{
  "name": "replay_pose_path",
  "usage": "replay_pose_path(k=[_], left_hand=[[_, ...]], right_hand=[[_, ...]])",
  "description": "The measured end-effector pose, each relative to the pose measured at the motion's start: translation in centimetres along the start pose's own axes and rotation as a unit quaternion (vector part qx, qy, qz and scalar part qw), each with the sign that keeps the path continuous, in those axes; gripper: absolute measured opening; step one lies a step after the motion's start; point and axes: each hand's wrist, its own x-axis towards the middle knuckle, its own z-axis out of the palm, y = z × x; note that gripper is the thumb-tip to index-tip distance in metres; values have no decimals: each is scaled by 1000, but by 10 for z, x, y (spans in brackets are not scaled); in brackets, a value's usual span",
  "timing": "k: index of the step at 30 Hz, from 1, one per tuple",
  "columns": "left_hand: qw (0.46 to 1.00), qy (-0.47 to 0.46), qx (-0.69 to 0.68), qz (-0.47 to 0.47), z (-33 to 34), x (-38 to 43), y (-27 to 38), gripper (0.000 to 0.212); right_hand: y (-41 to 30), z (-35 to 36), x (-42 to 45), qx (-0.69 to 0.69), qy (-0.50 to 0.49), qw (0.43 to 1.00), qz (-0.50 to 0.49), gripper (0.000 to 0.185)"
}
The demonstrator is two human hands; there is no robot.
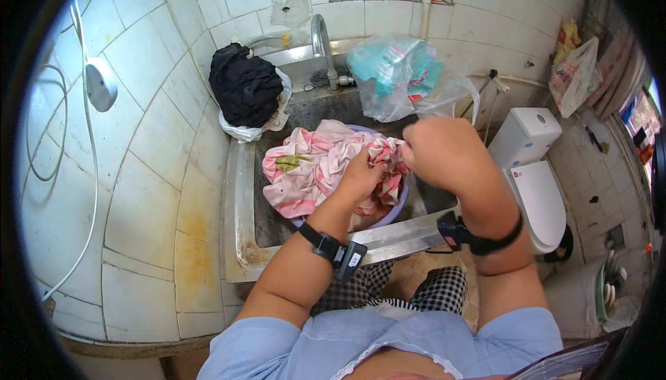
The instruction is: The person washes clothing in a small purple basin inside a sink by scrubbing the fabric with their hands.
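Note:
Pink and white patterned fabric (317, 167) with a green patch lies bunched in a round purple basin (393, 216) inside the metal sink (244, 224). My left hand (361, 174) grips a gathered part of the cloth over the basin's right half. Just right of it, my right hand (434, 148) is closed on the same bunched cloth, its fingertips largely hidden behind the hand. The cloth between the two hands looks crumpled and tight. Some of the basin is covered by the fabric and my left forearm.
A curved faucet (320, 42) rises behind the basin. Black cloth on white plastic (244, 86) sits at the sink's back left corner. Clear plastic bags with turquoise packaging (398, 70) lie at the back right. A toilet (538, 198) stands to the right; tiled wall borders the left.

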Motion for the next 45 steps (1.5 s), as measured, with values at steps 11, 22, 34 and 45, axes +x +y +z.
replay_pose_path(k=[11,22,34,45], left_hand=[[998,-15,-57,9,7,7,-18,42],[999,-17,-5,36,6,10,-23,44],[998,-12,1,64,9,4,-11,33],[965,32,-225,-131,-3,-10,13,44]], right_hand=[[-79,-126,-71,-100,-57,974,-194,13],[-88,-138,-71,-130,-90,970,-183,12],[-17,-33,10,-50,-197,974,-97,32],[33,101,33,113,-164,962,-189,40]])
